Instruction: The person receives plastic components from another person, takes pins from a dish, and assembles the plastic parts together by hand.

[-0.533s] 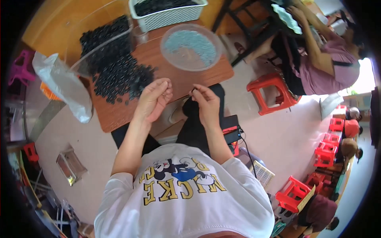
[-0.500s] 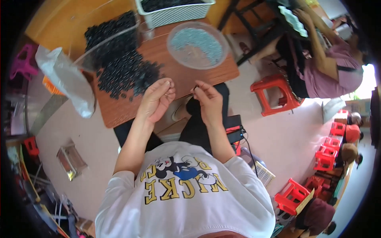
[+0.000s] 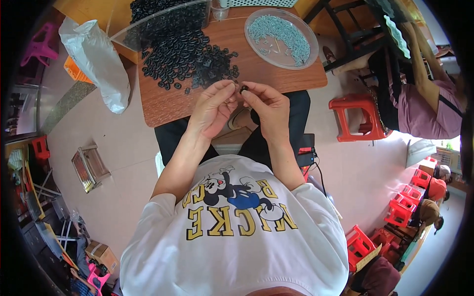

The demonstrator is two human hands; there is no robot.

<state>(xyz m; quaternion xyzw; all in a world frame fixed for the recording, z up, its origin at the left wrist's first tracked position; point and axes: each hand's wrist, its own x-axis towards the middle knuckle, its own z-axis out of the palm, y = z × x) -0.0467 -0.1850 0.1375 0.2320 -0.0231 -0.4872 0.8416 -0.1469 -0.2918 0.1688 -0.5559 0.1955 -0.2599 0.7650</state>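
My right hand [image 3: 270,107] pinches a small black oval piece [image 3: 244,89] between thumb and fingertips. Close beside it, my left hand [image 3: 213,109] is closed at thumb and forefinger; what it holds, if anything, is too small to make out. Both hands meet over the near edge of the brown table [image 3: 232,29]. Just beyond my left hand lies a spread heap of black plastic pieces [image 3: 182,56], several of them looking like rings with holes. At the far right of the table, a round clear tray [image 3: 313,37] holds many tiny pale blue-grey pieces [image 3: 291,37].
A clear bin [image 3: 170,17] of black pieces leans over the heap, with a small clear cup [image 3: 219,10] beside it. A white bag [image 3: 101,69] hangs left of the table. On the right stand a red stool [image 3: 356,117] and a seated person in pink [image 3: 424,111].
My hands have come closer together, their fingertips now almost touching. The whole view has shifted, so the table sits higher and further right.
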